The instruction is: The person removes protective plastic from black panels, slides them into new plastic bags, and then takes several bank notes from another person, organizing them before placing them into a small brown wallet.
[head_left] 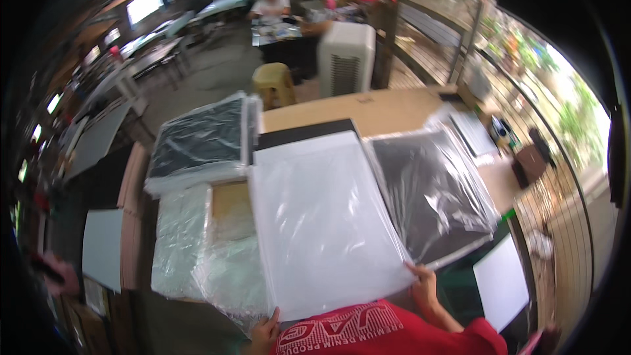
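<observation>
A large white rectangular sheet in clear plastic (325, 223) lies in front of me, its glossy cover catching the light. My left hand (265, 331) is closed on its near left corner. At the near right corner my right hand (425, 287) pinches the edge, thumb and fingers together. Under the far end of the sheet a black panel (305, 133) sticks out. On the right, close beside it, rests a dark panel wrapped in clear plastic (430, 190). To the left are a plastic-wrapped dark stack (200, 138) and pale wrapped packs (181, 243).
Behind the panels stretches a tan tabletop (368, 108). Beyond it stand a yellow stool (274, 84), a white air cooler (346, 59) and a seated person (271, 5). A white sheet (501, 283) lies at the near right. Wire fencing (526, 102) runs along the right.
</observation>
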{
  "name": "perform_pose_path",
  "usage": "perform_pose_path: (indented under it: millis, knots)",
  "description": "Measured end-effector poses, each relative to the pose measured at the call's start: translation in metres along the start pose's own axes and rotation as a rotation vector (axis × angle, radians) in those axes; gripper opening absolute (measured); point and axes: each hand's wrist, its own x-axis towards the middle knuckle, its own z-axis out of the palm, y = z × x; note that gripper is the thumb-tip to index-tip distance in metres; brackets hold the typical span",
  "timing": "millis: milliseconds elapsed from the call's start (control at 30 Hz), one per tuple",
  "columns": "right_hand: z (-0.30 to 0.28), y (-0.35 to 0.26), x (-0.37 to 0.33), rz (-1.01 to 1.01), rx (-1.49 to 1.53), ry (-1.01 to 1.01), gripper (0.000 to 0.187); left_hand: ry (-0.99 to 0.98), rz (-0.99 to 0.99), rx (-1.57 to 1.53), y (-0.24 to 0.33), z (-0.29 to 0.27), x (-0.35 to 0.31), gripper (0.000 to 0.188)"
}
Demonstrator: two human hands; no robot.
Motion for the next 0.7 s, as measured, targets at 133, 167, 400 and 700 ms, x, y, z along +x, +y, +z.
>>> perform_pose_path:
  millis: [133,167,400,700]
  knots:
    - [-0.042,-0.001,0.063,-0.25,-0.11,0.315,0.056,-0.017,0.073,-0.165,0.071,0.024,0.093,0.055]
    - [-0.067,0.021,0.085,-0.306,-0.032,0.383,0.069,0.006,0.148,-0.223,0.099,0.038,0.125,0.057]
    - [-0.284,0.146,0.152,0.03,-0.154,0.524,0.048,-0.527,0.349,-0.341,0.258,0.163,0.234,0.087]
    - [-0.296,0.183,0.158,0.3,-0.257,0.028,0.054,-0.737,0.274,-0.193,0.261,0.245,0.178,0.098]
